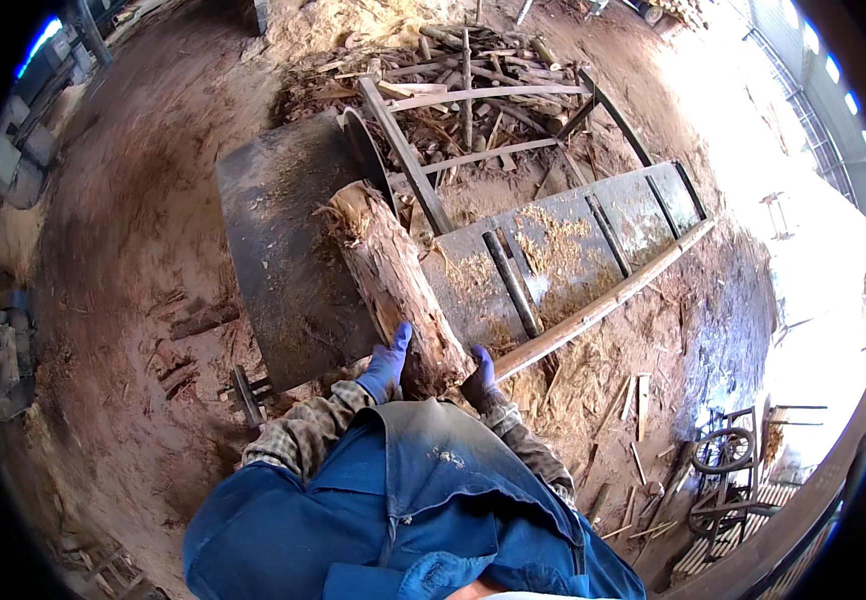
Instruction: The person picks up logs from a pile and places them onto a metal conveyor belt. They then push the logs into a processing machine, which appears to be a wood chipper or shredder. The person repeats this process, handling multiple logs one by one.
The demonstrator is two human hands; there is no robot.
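A thick, rough-barked log (398, 280) lies across the dark metal saw table (283, 250), its near end close to my body. My left hand (386, 365), in a purple glove, grips the log's left side near that end. On the opposite side, my right hand (480, 378), gloved too, holds it with the thumb up; its other fingers are mostly hidden. The log's far end, with frayed bark, sits right beside a round saw blade (365, 150). Whether the blade touches the wood or turns, I cannot tell.
Rollers (513, 283) cross the table's right part, strewn with wood chips, and a wooden rail (603, 300) edges it. Beyond the frame (408, 155) lies a pile of cut wood (513, 80). Scraps (643, 405) litter the floor; a wheeled cart (725, 450) stands at lower right.
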